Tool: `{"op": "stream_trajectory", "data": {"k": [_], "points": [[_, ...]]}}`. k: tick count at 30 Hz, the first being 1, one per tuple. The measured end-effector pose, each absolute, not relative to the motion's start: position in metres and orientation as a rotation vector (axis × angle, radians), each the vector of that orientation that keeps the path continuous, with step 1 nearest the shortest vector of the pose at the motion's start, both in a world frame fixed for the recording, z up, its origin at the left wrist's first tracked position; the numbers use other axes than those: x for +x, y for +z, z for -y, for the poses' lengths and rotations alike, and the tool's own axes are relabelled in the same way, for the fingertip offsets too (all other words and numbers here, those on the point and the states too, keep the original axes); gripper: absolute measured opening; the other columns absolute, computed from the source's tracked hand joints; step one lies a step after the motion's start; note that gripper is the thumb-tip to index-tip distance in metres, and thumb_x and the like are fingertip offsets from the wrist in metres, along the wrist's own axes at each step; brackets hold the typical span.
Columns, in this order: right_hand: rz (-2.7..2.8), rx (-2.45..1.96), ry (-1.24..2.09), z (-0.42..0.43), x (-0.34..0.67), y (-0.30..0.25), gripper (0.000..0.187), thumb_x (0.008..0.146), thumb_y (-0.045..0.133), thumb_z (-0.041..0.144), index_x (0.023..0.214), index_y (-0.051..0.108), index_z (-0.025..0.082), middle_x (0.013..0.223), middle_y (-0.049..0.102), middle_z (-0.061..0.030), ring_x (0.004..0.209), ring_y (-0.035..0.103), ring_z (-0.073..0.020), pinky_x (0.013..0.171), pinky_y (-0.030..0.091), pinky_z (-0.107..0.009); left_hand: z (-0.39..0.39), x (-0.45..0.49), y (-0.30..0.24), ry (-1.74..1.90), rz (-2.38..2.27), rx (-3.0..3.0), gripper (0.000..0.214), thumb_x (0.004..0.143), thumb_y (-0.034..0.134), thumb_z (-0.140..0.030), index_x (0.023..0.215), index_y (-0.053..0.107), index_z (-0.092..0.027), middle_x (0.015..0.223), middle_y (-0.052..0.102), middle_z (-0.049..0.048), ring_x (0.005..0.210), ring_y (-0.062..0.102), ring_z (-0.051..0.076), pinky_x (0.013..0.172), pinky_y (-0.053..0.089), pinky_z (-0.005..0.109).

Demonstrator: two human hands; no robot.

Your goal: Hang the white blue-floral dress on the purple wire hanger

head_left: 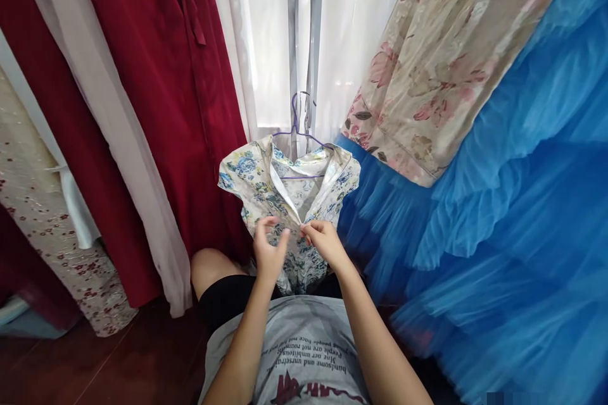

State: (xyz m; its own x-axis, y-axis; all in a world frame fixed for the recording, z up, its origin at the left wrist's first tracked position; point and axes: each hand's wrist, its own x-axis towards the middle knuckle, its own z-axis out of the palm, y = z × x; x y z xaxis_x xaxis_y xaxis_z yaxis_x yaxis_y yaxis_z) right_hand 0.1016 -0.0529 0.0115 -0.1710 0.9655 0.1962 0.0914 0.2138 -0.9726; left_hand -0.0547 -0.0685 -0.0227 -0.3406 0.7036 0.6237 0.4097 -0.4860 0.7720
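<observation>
A white sleeveless dress with blue and yellow flowers [254, 171] is in front of me on a thin purple hanger [295, 120]. Its neckline lies open in a V, showing the white inner edge. My right hand [323, 239] pinches the front edge of the dress at the bottom of the V. Just left of it, my left hand [270, 250] is raised over the dress front, thumb and fingers apart, holding nothing. The lower part of the dress falls between my knees, partly hidden by my hands.
Dark red fabric [156, 88] and a pale pink length of cloth [111, 95] hang at left. To the right hang a beige floral garment [427, 76] and a full blue tulle skirt [536, 221]. White curtains [361, 25] and a grey pole [291, 19] stand behind the hanger.
</observation>
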Motion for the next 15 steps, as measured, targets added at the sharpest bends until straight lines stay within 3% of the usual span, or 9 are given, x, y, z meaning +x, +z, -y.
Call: {"op": "stream_trajectory", "data": {"k": [3, 6, 10, 15], "points": [[1.552, -0.980, 1.222, 0.058, 0.102, 0.013, 0.027, 0.084, 0.060, 0.035, 0.064, 0.069, 0.017, 0.046, 0.056, 0.0012, 0.045, 0.047, -0.0129, 0.051, 0.034, -0.026, 0.070, -0.024, -0.026, 1.669, -1.283, 1.706, 0.024, 0.083, 0.064, -0.021, 0.106, 0.058, -0.025, 0.101, 0.068, 0.0066, 0.095, 0.066, 0.023, 0.084, 0.050, 0.033], [1.491, -0.955, 1.310, 0.054, 0.105, 0.028, 0.028, 0.082, 0.062, 0.038, 0.066, 0.070, 0.016, 0.043, 0.054, 0.0019, 0.040, 0.039, -0.0103, 0.046, 0.027, -0.025, 0.068, -0.012, -0.024, 1.648, -1.302, 1.711, 0.007, 0.085, 0.058, -0.018, 0.087, 0.057, -0.024, 0.081, 0.064, 0.0026, 0.077, 0.062, 0.020, 0.074, 0.048, 0.031], [1.354, -0.921, 1.214, 0.020, 0.104, 0.086, 0.027, 0.075, 0.067, 0.038, 0.062, 0.069, 0.015, 0.042, 0.050, 0.0028, 0.039, 0.031, -0.0083, 0.043, 0.020, -0.026, 0.060, -0.017, -0.022, 1.564, -1.227, 1.837, 0.008, 0.085, 0.058, -0.019, 0.079, 0.056, -0.024, 0.077, 0.061, 0.0020, 0.071, 0.060, 0.020, 0.070, 0.047, 0.031], [1.269, -0.860, 1.049, -0.032, 0.089, 0.166, 0.019, 0.074, 0.063, 0.024, 0.059, 0.067, 0.014, 0.041, 0.047, 0.0041, 0.041, 0.030, -0.0077, 0.043, 0.022, -0.025, 0.054, -0.019, -0.038, 1.432, -1.272, 1.954, 0.015, 0.080, 0.057, -0.013, 0.071, 0.050, -0.022, 0.071, 0.054, -0.0002, 0.064, 0.055, 0.017, 0.063, 0.044, 0.029]]}}
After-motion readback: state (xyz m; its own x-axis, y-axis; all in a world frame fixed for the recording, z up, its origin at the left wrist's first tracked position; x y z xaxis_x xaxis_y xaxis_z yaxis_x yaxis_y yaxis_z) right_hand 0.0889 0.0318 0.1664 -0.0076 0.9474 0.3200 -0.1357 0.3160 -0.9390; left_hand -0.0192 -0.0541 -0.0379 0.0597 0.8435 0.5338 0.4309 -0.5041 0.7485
